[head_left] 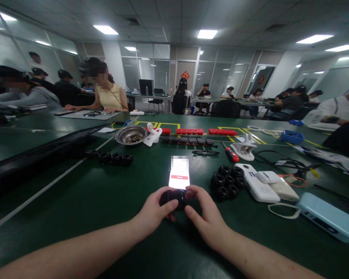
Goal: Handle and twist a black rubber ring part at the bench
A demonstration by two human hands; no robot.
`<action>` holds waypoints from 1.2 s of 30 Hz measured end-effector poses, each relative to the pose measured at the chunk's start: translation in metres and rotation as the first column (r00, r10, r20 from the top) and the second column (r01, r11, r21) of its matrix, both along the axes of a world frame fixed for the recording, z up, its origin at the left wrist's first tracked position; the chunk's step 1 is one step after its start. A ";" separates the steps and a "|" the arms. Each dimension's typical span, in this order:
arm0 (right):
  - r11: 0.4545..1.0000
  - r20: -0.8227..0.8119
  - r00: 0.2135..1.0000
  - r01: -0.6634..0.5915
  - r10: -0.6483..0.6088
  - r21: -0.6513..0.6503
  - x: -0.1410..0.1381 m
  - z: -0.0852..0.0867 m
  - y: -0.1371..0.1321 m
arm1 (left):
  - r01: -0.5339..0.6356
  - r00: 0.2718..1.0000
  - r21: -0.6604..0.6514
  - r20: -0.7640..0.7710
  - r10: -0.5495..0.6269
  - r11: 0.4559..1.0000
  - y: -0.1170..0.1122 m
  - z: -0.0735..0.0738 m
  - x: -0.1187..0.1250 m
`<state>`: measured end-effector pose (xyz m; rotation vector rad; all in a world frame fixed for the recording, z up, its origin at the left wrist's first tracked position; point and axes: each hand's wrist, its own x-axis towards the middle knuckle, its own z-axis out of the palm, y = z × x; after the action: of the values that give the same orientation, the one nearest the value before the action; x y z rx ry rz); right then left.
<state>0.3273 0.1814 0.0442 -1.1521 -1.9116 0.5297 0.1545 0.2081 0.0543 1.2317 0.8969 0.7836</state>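
In front of me my left hand [159, 204] is closed around a glossy black wheel-like part [179, 198], its thumb across the near side. My right hand [205, 212] is at the part's right side, thumb and forefinger apart; whether a fingertip touches it I cannot tell. Just beyond my hands a phone [179, 179] with a lit white screen and a red bar lies on the green table [128, 240]. A cluster of similar black wheel-like parts [225, 182] is to the right. Several more black round parts [116, 159] lie in a row to the left.
A steel bowl [120, 136] holds small brass-coloured pieces. Beyond the phone are red trays [190, 131], a black strip of parts [189, 141] and a red-handled screwdriver [232, 154]. At right lie a white power bank [257, 186] and a light-blue box [328, 217]. A person [109, 93] sits across.
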 end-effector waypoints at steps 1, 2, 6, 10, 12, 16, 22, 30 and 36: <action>1.000 0.009 1.000 0.002 -0.002 -0.028 0.000 0.000 0.000 | -0.002 1.000 0.001 0.001 0.002 1.000 0.000 0.000 0.000; 0.999 0.010 1.000 0.000 0.001 -0.050 -0.001 0.001 0.001 | 0.003 1.000 0.000 0.002 -0.003 1.000 0.000 0.000 0.000; 0.998 -0.033 0.997 -0.067 0.067 0.005 -0.002 0.004 0.001 | 0.024 1.000 0.013 -0.005 -0.024 1.000 0.001 -0.003 0.000; 0.994 -0.030 0.996 -0.077 0.079 0.072 -0.001 0.004 -0.002 | 0.006 1.000 0.018 -0.004 -0.005 1.000 0.000 -0.001 0.000; 0.998 -0.046 0.999 -0.017 0.020 0.064 0.000 0.003 -0.002 | -0.006 1.000 0.026 0.013 0.006 1.000 -0.001 0.001 0.000; 1.000 -0.007 1.000 0.006 -0.006 -0.014 0.000 0.003 0.001 | -0.006 1.000 0.029 0.018 0.006 1.000 -0.001 0.001 0.002; 0.994 -0.001 0.997 -0.080 0.080 0.072 -0.001 0.007 -0.001 | 0.019 1.000 0.043 0.020 -0.020 0.999 0.000 -0.005 0.000; 1.000 0.043 0.999 -0.012 0.012 0.008 -0.001 0.004 0.001 | 0.040 0.997 0.058 0.057 -0.043 0.998 -0.001 -0.008 -0.001; 0.983 0.093 0.987 -0.138 0.128 0.122 0.000 0.008 -0.002 | 0.026 0.999 0.050 0.024 -0.028 0.998 0.001 -0.006 -0.002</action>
<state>0.3271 0.1797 0.0520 -0.9832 -2.0752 0.4282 0.1522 0.2089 0.0483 1.2726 0.8440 0.8016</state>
